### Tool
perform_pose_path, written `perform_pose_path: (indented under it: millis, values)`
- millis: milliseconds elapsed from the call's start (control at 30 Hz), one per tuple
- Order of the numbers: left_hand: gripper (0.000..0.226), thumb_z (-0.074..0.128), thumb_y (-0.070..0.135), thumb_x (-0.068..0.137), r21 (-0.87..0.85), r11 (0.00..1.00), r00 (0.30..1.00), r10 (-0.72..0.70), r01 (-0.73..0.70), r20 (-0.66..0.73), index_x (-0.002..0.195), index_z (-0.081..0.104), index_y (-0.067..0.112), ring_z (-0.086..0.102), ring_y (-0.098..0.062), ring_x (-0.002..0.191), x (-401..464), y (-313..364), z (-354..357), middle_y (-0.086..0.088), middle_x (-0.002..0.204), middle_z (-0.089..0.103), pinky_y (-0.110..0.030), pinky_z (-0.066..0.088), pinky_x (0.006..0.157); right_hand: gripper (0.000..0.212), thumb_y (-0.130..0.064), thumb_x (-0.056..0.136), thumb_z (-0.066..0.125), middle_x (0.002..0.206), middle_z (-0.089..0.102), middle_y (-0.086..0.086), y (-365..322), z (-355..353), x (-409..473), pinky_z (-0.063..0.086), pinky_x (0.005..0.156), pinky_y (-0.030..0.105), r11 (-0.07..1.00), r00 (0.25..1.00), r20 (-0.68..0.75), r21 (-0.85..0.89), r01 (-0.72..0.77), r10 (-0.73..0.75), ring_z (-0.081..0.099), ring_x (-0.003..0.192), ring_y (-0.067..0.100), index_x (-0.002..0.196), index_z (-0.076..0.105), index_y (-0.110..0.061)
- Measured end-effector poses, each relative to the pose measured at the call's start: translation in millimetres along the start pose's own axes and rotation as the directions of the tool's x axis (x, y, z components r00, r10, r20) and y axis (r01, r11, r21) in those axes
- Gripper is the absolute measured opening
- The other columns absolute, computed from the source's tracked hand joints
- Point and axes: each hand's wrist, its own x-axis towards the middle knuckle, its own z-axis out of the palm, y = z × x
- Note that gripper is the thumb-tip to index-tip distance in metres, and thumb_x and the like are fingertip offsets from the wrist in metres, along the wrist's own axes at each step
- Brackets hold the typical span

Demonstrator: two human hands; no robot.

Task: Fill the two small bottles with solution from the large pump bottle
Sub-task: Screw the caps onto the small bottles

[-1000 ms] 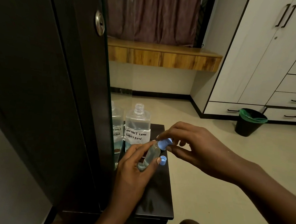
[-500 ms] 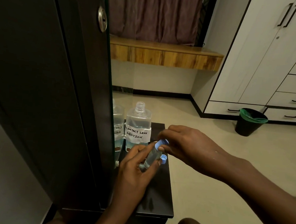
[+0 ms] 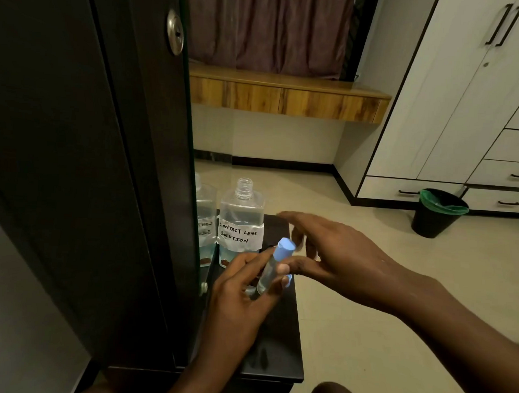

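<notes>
My left hand (image 3: pixel 241 288) grips a small clear bottle (image 3: pixel 267 276) tilted to the right, with a light blue cap (image 3: pixel 285 248) sitting on its neck. A second blue cap (image 3: pixel 288 279) peeks out just below my left fingertips. My right hand (image 3: pixel 333 254) hovers to the right of the cap, fingers spread, holding nothing. Behind them the large clear bottle (image 3: pixel 241 222) labelled "Contact Lens Solution" stands upright on the dark shelf (image 3: pixel 277 341) with its neck uncovered. No pump and no second small bottle show.
A mirror (image 3: pixel 204 220) on the dark cabinet door at the left reflects the large bottle. A black bin (image 3: pixel 439 213) with a green liner stands on the tiled floor near white drawers at the right. A wooden ledge runs under the curtain.
My right hand has let go of the blue cap, which now sits on the small bottle, and has drawn back to the right with fingers spread.
</notes>
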Motion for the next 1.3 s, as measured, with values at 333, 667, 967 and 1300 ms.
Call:
perform_pose_path:
  millis: [333, 667, 967, 1300]
  values:
    - [0.041, 0.07, 0.039, 0.085, -0.02, 1.0, 1.0, 0.01, -0.01, 0.001, 0.126, 0.063, 0.038, 0.063, -0.01, 0.109, -0.6, -1.6, 2.4, 0.014, 0.112, 0.065, -0.031, 0.057, 0.086, 0.07, -0.086, 0.072, 0.02, 0.075, 0.055, -0.011, 0.2, -5.2, -1.2, 0.046, 0.058, 0.031, 0.987, 0.993, -0.076, -0.125, -0.1, 0.091, 0.053, 0.066, 0.009, 0.082, 0.058, -0.029]
    - [0.039, 0.068, 0.039, 0.089, 0.022, 0.999, 0.999, 0.029, -0.029, 0.02, 0.126, 0.065, 0.029, 0.062, -0.005, 0.11, 0.6, -2.1, 4.2, 0.015, 0.112, 0.064, -0.025, 0.056, 0.087, 0.068, -0.087, 0.065, 0.033, 0.082, 0.062, -0.007, 5.6, -11.9, -6.4, 0.044, 0.055, 0.023, 0.985, 0.992, -0.088, -0.139, -0.107, 0.095, 0.056, 0.07, 0.01, 0.08, 0.06, -0.026]
    - [0.039, 0.068, 0.038, 0.089, 0.032, 0.999, 0.999, 0.025, -0.026, 0.024, 0.126, 0.064, 0.028, 0.06, -0.003, 0.11, 4.0, -1.1, 5.0, 0.016, 0.112, 0.063, -0.023, 0.055, 0.088, 0.054, -0.071, 0.077, 0.052, 0.1, 0.054, -0.026, 4.3, -9.7, -7.3, 0.048, 0.064, 0.02, 0.998, 0.996, -0.075, 0.043, -0.044, 0.047, 0.058, 0.078, 0.002, 0.122, 0.047, -0.041]
    - [0.034, 0.07, 0.026, 0.09, -0.024, 0.999, 0.995, 0.048, -0.046, 0.084, 0.124, 0.066, 0.027, 0.062, -0.012, 0.106, 1.8, 5.4, 8.7, 0.011, 0.109, 0.064, -0.025, 0.054, 0.084, 0.036, -0.053, 0.087, 0.058, 0.101, 0.051, -0.019, 7.3, -4.3, -6.8, 0.05, 0.07, 0.024, 0.996, 0.999, 0.005, -0.083, 0.037, -0.037, 0.054, 0.084, 0.006, 0.117, 0.052, -0.034]
